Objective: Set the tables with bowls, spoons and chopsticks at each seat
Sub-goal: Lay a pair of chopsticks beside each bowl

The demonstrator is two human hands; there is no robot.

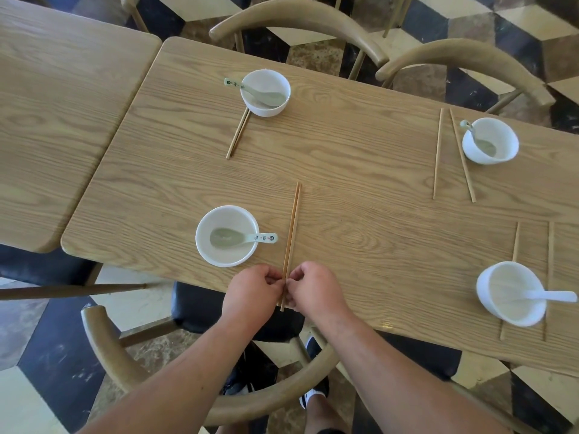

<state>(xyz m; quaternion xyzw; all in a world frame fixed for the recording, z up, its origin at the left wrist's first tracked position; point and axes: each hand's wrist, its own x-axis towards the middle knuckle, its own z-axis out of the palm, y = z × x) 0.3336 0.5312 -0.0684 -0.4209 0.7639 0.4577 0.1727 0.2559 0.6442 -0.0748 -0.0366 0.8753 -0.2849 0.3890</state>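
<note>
A pair of wooden chopsticks (293, 227) lies on the wooden table (344, 170), just right of the near-left white bowl (226, 235) with a spoon (247, 238) in it. My left hand (252, 291) and my right hand (315, 289) both pinch the near ends of this pair at the table's front edge. Three more seats hold a bowl with a spoon and chopsticks: far left (265, 93), far right (489, 140), near right (509, 294). The near-right bowl stands between its two spread chopsticks.
A second wooden table (53, 120) adjoins on the left. Curved-back wooden chairs stand at the far side (300, 23) and beneath my arms (109, 349). The floor is chequered tile.
</note>
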